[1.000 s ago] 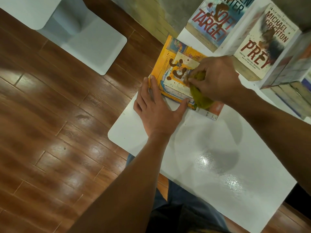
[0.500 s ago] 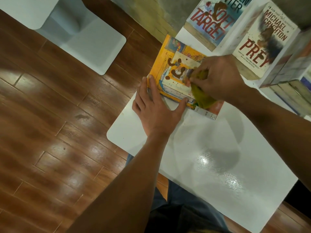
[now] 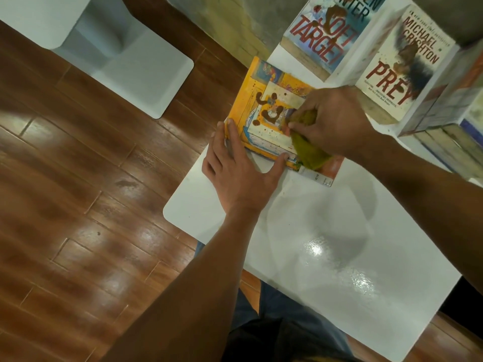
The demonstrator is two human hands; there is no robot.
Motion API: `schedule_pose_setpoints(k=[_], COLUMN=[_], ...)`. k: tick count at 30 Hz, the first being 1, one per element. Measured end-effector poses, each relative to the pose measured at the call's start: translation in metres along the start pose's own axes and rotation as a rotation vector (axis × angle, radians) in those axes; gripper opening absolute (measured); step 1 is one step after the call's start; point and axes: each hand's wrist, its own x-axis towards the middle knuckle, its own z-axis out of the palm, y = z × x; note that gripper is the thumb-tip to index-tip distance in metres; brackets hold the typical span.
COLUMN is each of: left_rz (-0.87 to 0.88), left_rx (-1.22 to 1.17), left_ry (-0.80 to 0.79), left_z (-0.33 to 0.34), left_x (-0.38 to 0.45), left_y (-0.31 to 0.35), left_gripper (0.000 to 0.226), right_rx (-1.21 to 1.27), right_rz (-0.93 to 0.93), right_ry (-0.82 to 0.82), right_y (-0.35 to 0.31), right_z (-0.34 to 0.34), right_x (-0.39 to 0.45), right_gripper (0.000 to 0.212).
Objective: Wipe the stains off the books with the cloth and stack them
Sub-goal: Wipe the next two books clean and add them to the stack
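One yellow-covered illustrated paperback book [image 3: 264, 108] lies flat at the far left edge of the glossy white bench [image 3: 326, 257], one corner hanging past the bench edge over the floor; dark brown stain blobs [image 3: 270, 114] sit on its cover, several, clustered mid-cover. Left hand [image 3: 237, 168] flat on the bench and on the book's near corner, fingers straight and spread, thumb tip on the book's near edge, pressing it down, holding nothing. Right hand [image 3: 332, 121] curled round one olive-green cloth [image 3: 309, 147], bunched, pressed on the cover just right of the stains; the cloth's tail trails over the book's near right corner and hides that part of the cover. Two more stained paperbacks beyond: one blue-white "Soft Target" book [image 3: 326, 35] and one pale "Prey" book [image 3: 402, 66], both with brown smears, the "Prey" one on top of a stack of books [image 3: 449, 142] at far right; count in the stack cannot tell, cut by frame edge. Brown wood plank floor [image 3: 78, 205] to the left, one white chair [image 3: 109, 56] far left. Person's dark shorts [image 3: 274, 335] show under the bench's near edge.
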Motion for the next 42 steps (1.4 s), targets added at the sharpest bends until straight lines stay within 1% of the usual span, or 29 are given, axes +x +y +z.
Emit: schedule_pose_setpoints(k=[2,3,4,6,7,8,11,14,16,18,19,21,24,30,34,36,39,42], left_rz=[-0.010,-0.010,-0.005,-0.003,-0.005,-0.009,-0.012,-0.011,-0.017,-0.021,-0.023,-0.023,-0.024,-0.018,-0.022,-0.021,-0.019,-0.012], left_rx=[0.008,0.006,0.004,-0.003,-0.008,-0.014,-0.031,-0.038,-0.033,-0.040,-0.043,-0.043,-0.032,-0.011,-0.023,-0.030,-0.041,-0.033], left_ry=[-0.008,-0.007,-0.005,-0.004,-0.006,-0.007,-0.017,-0.010,-0.005,0.003,0.008,0.013,0.009,0.016,0.027,0.033,0.044,0.053], left_z=[-0.001,-0.001,-0.001,0.000,0.001,0.001,-0.001,-0.001,-0.001,-0.001,-0.001,0.001,0.002,0.003,0.004,0.005,0.006,0.005], left_x=[0.002,0.002,0.002,0.001,0.001,0.000,0.000,0.002,0.002,0.000,0.000,0.000,0.000,0.000,0.000,-0.001,0.000,0.000], left_y=[0.001,0.002,0.003,0.003,0.003,0.002,0.005,0.004,0.000,-0.001,-0.001,0.002,0.004,0.000,0.001,0.002,0.000,-0.001], left_gripper=[0.112,0.112,0.112,0.111,0.111,0.111,0.111,0.105,0.097,0.090,0.088,0.086,0.085,0.085,0.079,0.077,0.075,0.074], right_rx=[0.004,0.005,0.012,0.031,0.040,0.042,0.083,0.207,0.261,0.267,0.261,0.222,0.194,0.174,0.189,0.203,0.300,0.212], right_rz=[0.110,0.110,0.056,-0.065,-0.077,-0.044,0.155,0.352,0.466,0.533,0.535,0.481,0.387,0.264,0.238,0.235,0.234,0.192], right_ry=[0.081,0.080,0.047,-0.070,-0.093,-0.083,-0.004,0.046,0.030,-0.007,-0.018,-0.015,0.024,0.085,0.079,0.078,0.076,0.057], right_y=[0.002,0.002,-0.001,-0.006,-0.006,-0.002,0.010,0.024,0.032,0.041,0.043,0.045,0.043,0.035,0.031,0.025,0.013,0.010], right_z=[-0.004,-0.005,-0.005,-0.004,-0.004,-0.006,-0.019,-0.034,-0.041,-0.046,-0.048,-0.051,-0.052,-0.039,-0.027,-0.021,-0.011,0.002], right_x=[0.007,0.007,0.003,-0.007,-0.009,-0.009,-0.014,-0.039,-0.054,-0.064,-0.067,-0.072,-0.072,-0.066,-0.069,-0.072,-0.075,-0.075], right_gripper=[0.029,0.030,0.029,0.027,0.028,0.029,0.035,0.041,0.043,0.045,0.044,0.043,0.043,0.046,0.051,0.048,0.039,0.039])
